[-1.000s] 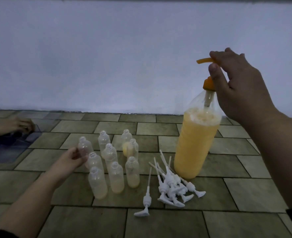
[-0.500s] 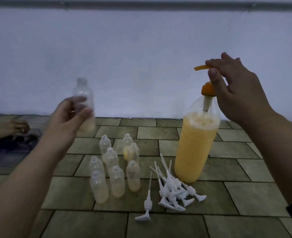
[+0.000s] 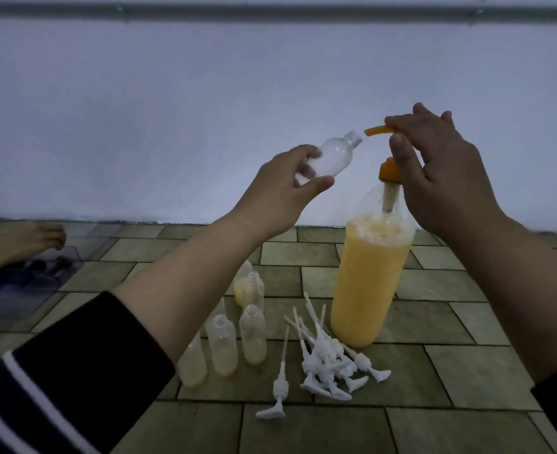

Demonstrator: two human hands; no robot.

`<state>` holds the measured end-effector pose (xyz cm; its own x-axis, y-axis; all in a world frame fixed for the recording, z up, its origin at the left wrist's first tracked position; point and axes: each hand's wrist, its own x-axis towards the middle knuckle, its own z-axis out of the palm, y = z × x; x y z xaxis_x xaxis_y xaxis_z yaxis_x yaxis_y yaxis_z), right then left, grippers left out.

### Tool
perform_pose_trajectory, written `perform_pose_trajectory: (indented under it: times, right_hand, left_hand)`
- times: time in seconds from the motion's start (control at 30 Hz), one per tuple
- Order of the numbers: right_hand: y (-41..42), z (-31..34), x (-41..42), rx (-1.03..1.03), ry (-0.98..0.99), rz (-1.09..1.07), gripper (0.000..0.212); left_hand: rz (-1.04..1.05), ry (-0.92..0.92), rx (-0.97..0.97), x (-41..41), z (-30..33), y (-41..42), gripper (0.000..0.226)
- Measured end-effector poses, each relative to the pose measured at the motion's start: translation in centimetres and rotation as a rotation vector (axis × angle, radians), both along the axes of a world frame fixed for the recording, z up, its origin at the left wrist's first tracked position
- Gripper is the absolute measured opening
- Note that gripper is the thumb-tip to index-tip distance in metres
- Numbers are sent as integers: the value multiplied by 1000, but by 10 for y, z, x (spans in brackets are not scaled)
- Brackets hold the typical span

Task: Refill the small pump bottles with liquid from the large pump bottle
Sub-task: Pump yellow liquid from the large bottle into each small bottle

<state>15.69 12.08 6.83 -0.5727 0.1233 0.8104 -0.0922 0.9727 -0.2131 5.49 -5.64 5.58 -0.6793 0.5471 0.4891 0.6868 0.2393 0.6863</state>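
The left hand [image 3: 278,191] holds one small bottle [image 3: 107,157] in the air, tilted, its open neck pointing right and just short of the orange spout [image 3: 377,130]. Thumb and fingers are curled round the bottle's lower half; the base is hidden in the palm. The right hand [image 3: 441,172] sits on top of the pump, fingers bent over the spout's rear, thumb [image 3: 401,152] hanging down beside the orange collar [image 3: 389,172]. The big bottle [image 3: 369,283] stands upright on the tiled floor [image 3: 467,371], filled with yellow liquid nearly to its shoulder. Left of it stand the other bottles [image 3: 252,335], uncapped, with a little yellowish liquid at the bottom, partly hidden behind the left forearm. White pump heads [image 3: 329,365] lie heaped before the big bottle, one apart [image 3: 278,388]. A foot [image 3: 31,240] shows at far left.
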Motion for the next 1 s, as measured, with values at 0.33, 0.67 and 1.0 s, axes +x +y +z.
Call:
perform_pose_trajectory:
  times: [0.33, 0.67, 1.0]
  right_hand:
    - [-3, -4, -1, 10, 24, -23, 42]
    - [-8, -4, -1, 0, 12, -37, 43]
    - [-9, -1, 3, 21, -51, -62, 42]
  left_hand:
    - [-2, -14, -1, 2, 1, 8, 37]
    - [-32, 0, 30, 6, 7, 8, 37]
    - [39, 237, -146, 3, 26, 7, 45]
